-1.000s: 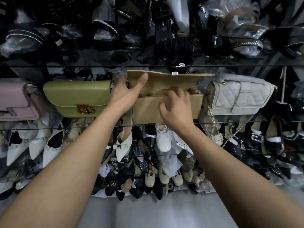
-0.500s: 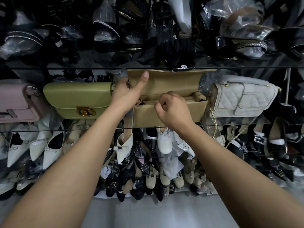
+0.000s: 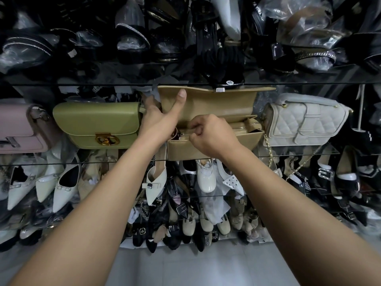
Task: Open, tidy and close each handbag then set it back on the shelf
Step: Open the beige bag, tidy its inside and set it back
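Observation:
A tan handbag point(image 3: 216, 148) stands on the glass shelf point(image 3: 309, 154) at the centre, its flap point(image 3: 222, 104) lifted upright. My left hand point(image 3: 159, 118) holds the flap's left edge, thumb pressed on the inner face. My right hand point(image 3: 208, 135) is curled at the bag's open mouth, fingers pinching something at the inner zip pocket; what it pinches is hidden. An olive-green handbag point(image 3: 97, 122) with a gold clasp sits shut to the left, a pink handbag point(image 3: 18, 129) beyond it. A white quilted handbag point(image 3: 305, 122) sits shut to the right, its chain hanging down.
Above, a shelf is packed with black shoes in plastic wrap point(image 3: 185, 38). Below, glass shelves carry several white, beige and black shoes point(image 3: 195, 193). Grey floor point(image 3: 185, 265) lies at the bottom.
My right hand slid left along the bag's mouth and its fingers curled into a pinch. My left hand kept the flap raised.

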